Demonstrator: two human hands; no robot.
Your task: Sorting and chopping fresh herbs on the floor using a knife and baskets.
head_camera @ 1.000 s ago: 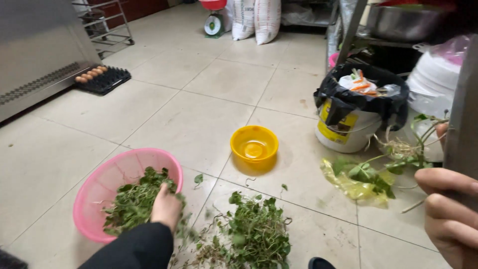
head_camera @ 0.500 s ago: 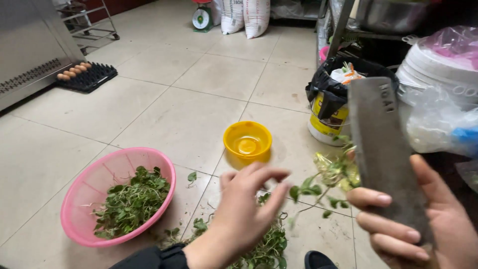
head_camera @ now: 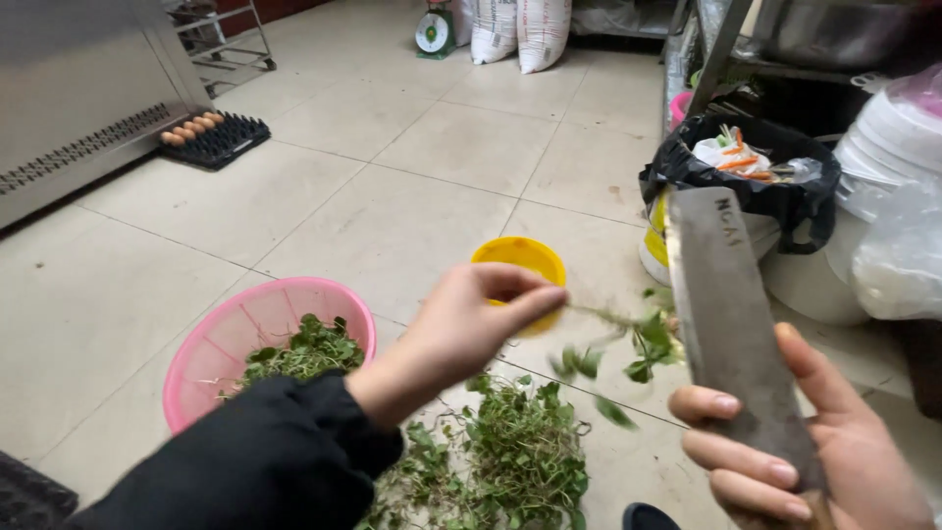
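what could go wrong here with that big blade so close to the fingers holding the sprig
The left hand pinches a leafy sprig right beside the cleaver in the right hand; a slip could nick the fingertips. The right hand's grip looks loose, with fingers lying along the flat blade near its edge, so it might twist. Trimmed bits may miss the pink basket and land on the floor.

The sprig (head_camera: 628, 339) in the left hand (head_camera: 471, 324) is motion-blurred. The knife (head_camera: 736, 334) handle and right hand (head_camera: 814, 451) run off the bottom edge. The yellow bowl (head_camera: 520, 257) sits partly hidden behind the fingers.
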